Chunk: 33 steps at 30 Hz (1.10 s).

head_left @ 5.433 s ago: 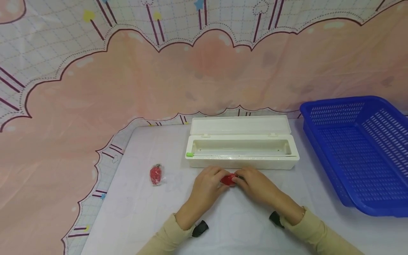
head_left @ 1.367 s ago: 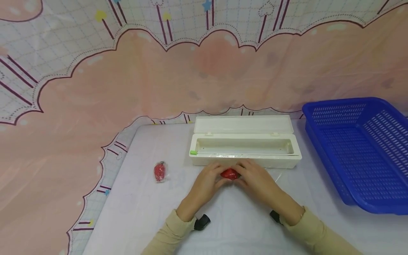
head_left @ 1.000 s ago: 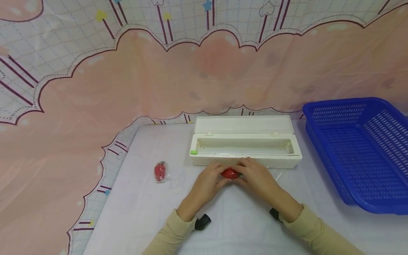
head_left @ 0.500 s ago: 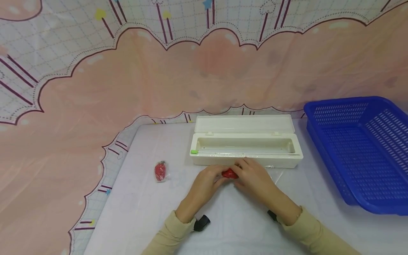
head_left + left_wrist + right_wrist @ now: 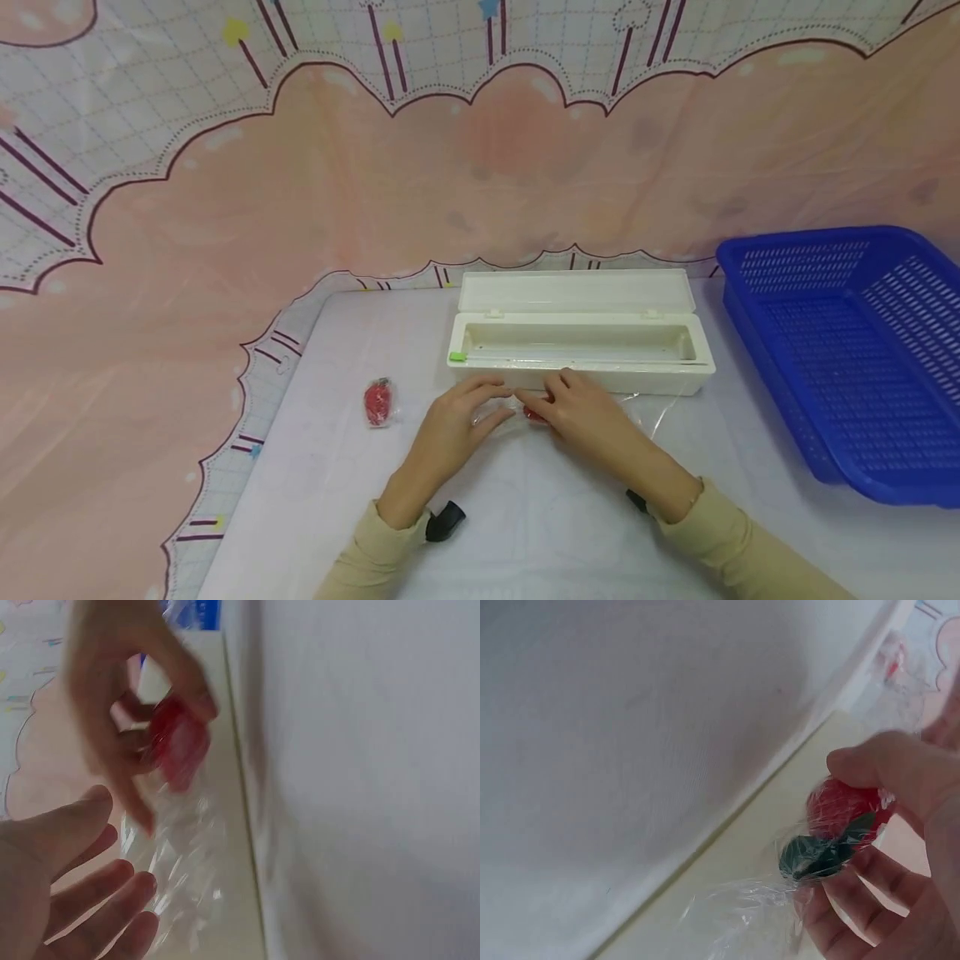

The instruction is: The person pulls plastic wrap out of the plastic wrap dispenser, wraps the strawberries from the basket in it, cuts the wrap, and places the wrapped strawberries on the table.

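My right hand [image 5: 592, 421] holds a red strawberry [image 5: 840, 810] with green leaves, thumb on one side and fingers on the other. Clear plastic film [image 5: 742, 900] clings around the fruit, and loose ends trail from both sides. My left hand [image 5: 442, 429] is just left of it, thumb and fingers apart. In the left wrist view its fingers [image 5: 105, 889] lie beside the loose film and grip nothing. Another film-wrapped strawberry [image 5: 378, 403] lies on the table farther left. Directly behind the hands is a long white box [image 5: 577, 381] with its lid raised.
A blue plastic basket [image 5: 772, 400] stands at the right. A small green piece [image 5: 457, 357] sits at the left end of the white box's front edge. White cloth [image 5: 315, 500] covers the table, and a patterned curtain [image 5: 450, 183] hangs behind.
Both hands were around the strawberry before; my left hand has now let go and moved left. My right hand keeps hold of the strawberry, and film shows between the hands.
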Each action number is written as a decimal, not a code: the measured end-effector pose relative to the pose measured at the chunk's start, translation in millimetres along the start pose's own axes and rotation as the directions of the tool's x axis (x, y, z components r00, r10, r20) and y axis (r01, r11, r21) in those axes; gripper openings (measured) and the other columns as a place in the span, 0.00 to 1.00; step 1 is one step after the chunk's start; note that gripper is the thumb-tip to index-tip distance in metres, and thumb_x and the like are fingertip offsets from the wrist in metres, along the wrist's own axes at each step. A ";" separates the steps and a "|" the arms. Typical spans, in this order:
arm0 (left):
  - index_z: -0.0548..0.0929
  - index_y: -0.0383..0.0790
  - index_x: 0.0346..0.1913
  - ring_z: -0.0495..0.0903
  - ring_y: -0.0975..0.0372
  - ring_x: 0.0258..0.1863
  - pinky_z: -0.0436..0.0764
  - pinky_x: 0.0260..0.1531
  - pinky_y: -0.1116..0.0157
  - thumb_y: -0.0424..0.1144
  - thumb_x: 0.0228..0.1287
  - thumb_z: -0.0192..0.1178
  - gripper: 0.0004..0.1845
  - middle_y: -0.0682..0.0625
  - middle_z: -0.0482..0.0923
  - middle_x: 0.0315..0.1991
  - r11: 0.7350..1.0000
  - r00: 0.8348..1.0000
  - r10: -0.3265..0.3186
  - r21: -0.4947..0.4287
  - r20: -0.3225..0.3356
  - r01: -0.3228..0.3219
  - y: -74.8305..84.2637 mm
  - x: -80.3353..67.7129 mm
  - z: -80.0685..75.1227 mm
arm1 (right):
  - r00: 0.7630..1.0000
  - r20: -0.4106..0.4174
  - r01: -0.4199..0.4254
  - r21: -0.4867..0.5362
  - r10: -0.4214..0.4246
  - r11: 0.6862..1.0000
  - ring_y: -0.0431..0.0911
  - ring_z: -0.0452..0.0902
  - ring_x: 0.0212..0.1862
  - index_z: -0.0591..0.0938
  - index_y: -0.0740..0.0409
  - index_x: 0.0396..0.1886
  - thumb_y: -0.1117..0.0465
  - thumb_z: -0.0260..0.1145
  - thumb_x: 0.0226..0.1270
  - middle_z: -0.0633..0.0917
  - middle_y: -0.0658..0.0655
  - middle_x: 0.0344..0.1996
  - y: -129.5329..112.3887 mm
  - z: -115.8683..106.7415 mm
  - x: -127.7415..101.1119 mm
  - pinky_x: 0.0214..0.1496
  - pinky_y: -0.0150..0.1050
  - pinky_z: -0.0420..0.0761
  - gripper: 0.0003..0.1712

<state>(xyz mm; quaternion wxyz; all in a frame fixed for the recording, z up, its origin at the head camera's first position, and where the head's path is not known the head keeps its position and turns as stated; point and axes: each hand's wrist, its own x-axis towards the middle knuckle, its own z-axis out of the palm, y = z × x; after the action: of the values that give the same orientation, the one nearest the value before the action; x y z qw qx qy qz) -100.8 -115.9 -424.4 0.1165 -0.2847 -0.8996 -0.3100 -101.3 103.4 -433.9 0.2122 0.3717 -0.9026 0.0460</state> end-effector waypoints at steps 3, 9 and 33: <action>0.87 0.43 0.44 0.83 0.63 0.47 0.83 0.49 0.62 0.37 0.57 0.73 0.12 0.54 0.83 0.46 1.000 0.999 -0.017 -0.007 -0.048 0.016 -7.4 -3.4 -14.7 | 0.999 0.016 0.030 -0.017 -0.030 0.999 0.49 0.72 0.36 0.83 0.45 0.58 0.62 0.72 0.61 0.76 0.54 0.33 -2.1 3.5 -0.1 0.36 0.38 0.77 0.24; 0.86 0.44 0.42 0.81 0.65 0.36 0.82 0.34 0.64 0.36 0.59 0.72 0.09 0.54 0.84 0.39 0.997 0.991 -0.070 0.009 -0.115 0.072 -23.4 -2.4 -32.6 | 0.998 0.047 0.033 0.000 -0.033 0.999 0.51 0.75 0.42 0.82 0.43 0.60 0.64 0.70 0.58 0.77 0.55 0.37 -2.3 4.0 -2.0 0.40 0.40 0.79 0.28; 0.85 0.40 0.52 0.82 0.59 0.38 0.79 0.35 0.62 0.40 0.62 0.70 0.17 0.47 0.84 0.42 0.980 0.979 -0.190 0.045 -0.074 0.194 -51.4 23.2 -50.1 | 0.993 0.112 -0.049 0.188 0.028 0.981 0.48 0.71 0.44 0.80 0.58 0.61 0.57 0.67 0.66 0.77 0.53 0.40 0.2 2.5 5.2 0.49 0.44 0.76 0.24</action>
<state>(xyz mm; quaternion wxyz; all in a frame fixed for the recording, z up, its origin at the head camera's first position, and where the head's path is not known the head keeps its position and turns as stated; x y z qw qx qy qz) -148.0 -170.2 -401.6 0.1247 -0.1822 -0.9261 -0.3060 -105.7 99.6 -433.9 0.1254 0.3746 -0.9113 0.1159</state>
